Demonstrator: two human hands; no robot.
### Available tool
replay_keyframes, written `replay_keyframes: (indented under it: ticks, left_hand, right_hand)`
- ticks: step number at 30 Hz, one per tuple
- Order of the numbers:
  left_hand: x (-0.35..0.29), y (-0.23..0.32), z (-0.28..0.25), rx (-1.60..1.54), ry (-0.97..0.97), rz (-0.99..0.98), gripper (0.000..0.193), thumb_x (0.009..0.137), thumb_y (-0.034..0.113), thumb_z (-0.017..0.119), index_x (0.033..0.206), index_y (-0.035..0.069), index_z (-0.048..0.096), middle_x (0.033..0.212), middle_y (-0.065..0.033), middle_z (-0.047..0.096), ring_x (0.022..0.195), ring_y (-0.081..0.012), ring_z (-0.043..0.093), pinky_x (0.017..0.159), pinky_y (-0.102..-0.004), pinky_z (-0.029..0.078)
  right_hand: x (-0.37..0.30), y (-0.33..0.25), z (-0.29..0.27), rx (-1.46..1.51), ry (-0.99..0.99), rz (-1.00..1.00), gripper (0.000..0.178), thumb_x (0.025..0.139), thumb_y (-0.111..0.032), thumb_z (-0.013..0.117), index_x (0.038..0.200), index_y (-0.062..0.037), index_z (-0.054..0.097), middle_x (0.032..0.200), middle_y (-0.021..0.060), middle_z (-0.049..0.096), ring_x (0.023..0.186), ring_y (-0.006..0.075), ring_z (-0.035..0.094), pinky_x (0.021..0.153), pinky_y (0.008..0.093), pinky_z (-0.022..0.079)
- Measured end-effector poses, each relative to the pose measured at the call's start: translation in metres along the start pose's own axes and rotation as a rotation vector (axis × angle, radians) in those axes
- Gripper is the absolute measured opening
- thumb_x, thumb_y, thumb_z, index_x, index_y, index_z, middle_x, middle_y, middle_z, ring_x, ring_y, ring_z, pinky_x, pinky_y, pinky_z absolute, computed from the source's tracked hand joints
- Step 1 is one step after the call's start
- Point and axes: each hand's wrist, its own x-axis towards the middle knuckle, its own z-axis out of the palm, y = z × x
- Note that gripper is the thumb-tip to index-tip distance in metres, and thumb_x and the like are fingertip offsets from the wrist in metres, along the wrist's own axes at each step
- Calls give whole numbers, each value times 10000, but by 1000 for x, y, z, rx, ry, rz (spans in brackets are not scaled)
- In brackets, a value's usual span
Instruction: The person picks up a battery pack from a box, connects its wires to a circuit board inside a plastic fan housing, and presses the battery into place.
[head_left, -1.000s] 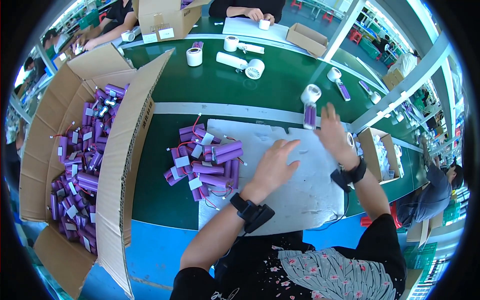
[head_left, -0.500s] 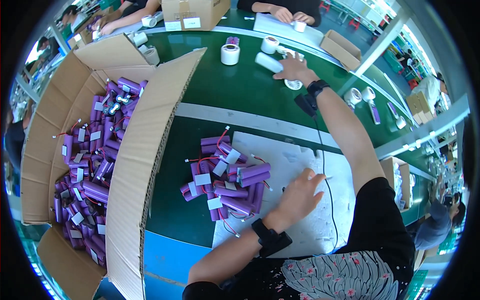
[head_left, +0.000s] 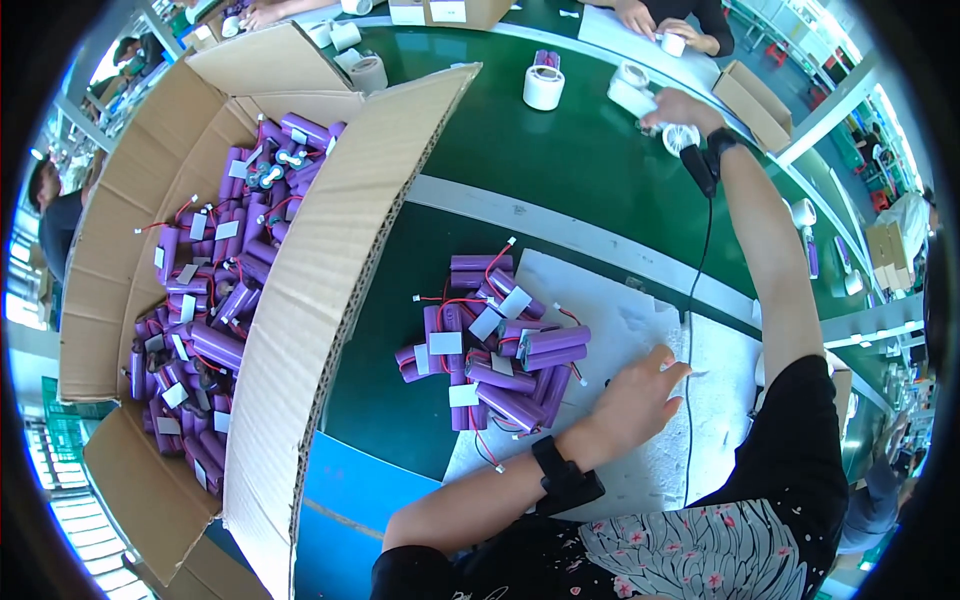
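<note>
Since the earlier frame the right hand [head_left: 682, 108] has stretched further across the green belt, fingers closing on a white tape roll [head_left: 681, 136]: light, stiff, best pinched by its rim. The left hand [head_left: 640, 395] lies open, empty, beside the purple battery packs [head_left: 495, 345]

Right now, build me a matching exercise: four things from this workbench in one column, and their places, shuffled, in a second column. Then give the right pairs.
Things
1. left hand
2. right hand
3. loose pile of purple battery packs
4. cardboard box

Places
A. stretched out to the far side of the green table, at a white tape roll
B. open at the person's left, full of purple packs
C. resting flat on the white sheet
D. heaped where the green top meets the white sheet

Pairs: 1-C, 2-A, 3-D, 4-B
</note>
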Motion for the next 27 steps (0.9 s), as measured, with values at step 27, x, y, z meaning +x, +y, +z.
replay_keyframes:
  ticks: [27]
  left_hand:
    - [-71,68,-97,318,95,135,299,757,111,700,1042,42,642,982,-158,621,946,-339,597,832,-421,490]
  right_hand:
    - [-215,-146,16,621,457,-768,342,762,-242,752,982,14,692,950,125,688,853,263,657,795,328,506]
